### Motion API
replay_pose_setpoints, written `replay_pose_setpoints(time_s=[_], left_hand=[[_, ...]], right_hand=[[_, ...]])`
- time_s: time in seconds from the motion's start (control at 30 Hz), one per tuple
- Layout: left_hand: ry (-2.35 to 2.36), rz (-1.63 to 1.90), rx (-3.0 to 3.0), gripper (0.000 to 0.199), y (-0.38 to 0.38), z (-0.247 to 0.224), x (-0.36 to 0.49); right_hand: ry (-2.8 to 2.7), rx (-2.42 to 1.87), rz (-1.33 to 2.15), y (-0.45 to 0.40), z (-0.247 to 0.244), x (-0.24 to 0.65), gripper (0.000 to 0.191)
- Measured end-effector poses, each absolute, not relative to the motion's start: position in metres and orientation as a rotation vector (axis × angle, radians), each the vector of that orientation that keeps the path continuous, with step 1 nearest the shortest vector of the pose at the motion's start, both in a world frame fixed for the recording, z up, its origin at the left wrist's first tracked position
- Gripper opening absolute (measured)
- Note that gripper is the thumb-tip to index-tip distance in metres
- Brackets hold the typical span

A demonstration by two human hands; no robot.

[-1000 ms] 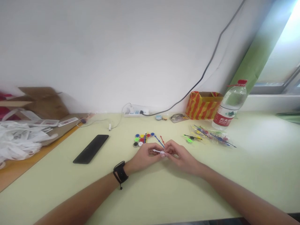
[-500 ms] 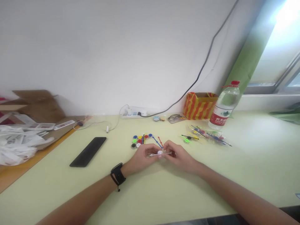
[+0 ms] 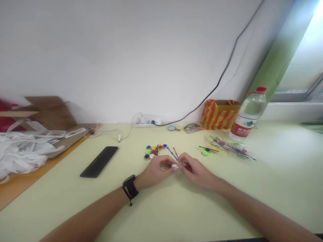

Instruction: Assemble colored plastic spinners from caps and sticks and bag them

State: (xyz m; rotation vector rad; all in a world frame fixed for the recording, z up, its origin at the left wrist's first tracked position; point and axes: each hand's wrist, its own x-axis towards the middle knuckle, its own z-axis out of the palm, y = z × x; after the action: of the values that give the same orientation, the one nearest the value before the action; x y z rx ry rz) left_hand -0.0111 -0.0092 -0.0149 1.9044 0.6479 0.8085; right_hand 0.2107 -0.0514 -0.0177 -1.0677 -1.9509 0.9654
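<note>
My left hand [image 3: 158,169], with a black watch on its wrist, pinches a small white disc [image 3: 174,166] between thumb and fingers. Close beside it, my right hand [image 3: 195,169] grips a thin white arrow [image 3: 184,164], mostly hidden by the fingers. Just beyond the fingertips lie a blue arrow [image 3: 172,153] and a red arrow [image 3: 175,152] on the table. Behind my left hand is a cluster of coloured discs [image 3: 151,152] in black, white, green, red, yellow and blue, with several dark arrows [image 3: 156,149] among them.
A black phone-like slab [image 3: 99,162] lies left on the pale green table [image 3: 156,215]. To the right are a green spinner with a black arrow [image 3: 205,152], bagged spinner parts [image 3: 234,148], a water bottle [image 3: 247,116] and a striped bag [image 3: 219,116]. A power strip [image 3: 147,121] sits by the wall.
The white arrow lay across the white disc before; now it is off the disc, in my right hand. The hands are slightly farther apart, and the whole view has shifted a little.
</note>
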Motion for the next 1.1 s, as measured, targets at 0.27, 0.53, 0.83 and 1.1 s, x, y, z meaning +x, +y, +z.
replay_pose_setpoints(time_s=[0.27, 0.53, 0.83, 1.1], left_hand=[[0.647, 0.815, 1.997, 0.022, -0.009, -0.011, -0.013], [0.599, 0.821, 1.807, 0.023, -0.009, -0.011, -0.013], [0.652, 0.868, 1.598, 0.032, 0.007, -0.021, -0.016], [0.698, 0.879, 1.481, 0.035, 0.012, -0.021, -0.016]], right_hand=[[-1.977, -1.093, 0.891, -0.053, -0.017, 0.211, 0.006], [-1.926, -1.07, 0.866, -0.046, -0.019, 0.214, 0.01], [-1.804, -1.057, 0.749, -0.038, -0.02, 0.219, 0.026], [-1.875, -0.982, 0.815, -0.045, -0.017, 0.219, 0.052]])
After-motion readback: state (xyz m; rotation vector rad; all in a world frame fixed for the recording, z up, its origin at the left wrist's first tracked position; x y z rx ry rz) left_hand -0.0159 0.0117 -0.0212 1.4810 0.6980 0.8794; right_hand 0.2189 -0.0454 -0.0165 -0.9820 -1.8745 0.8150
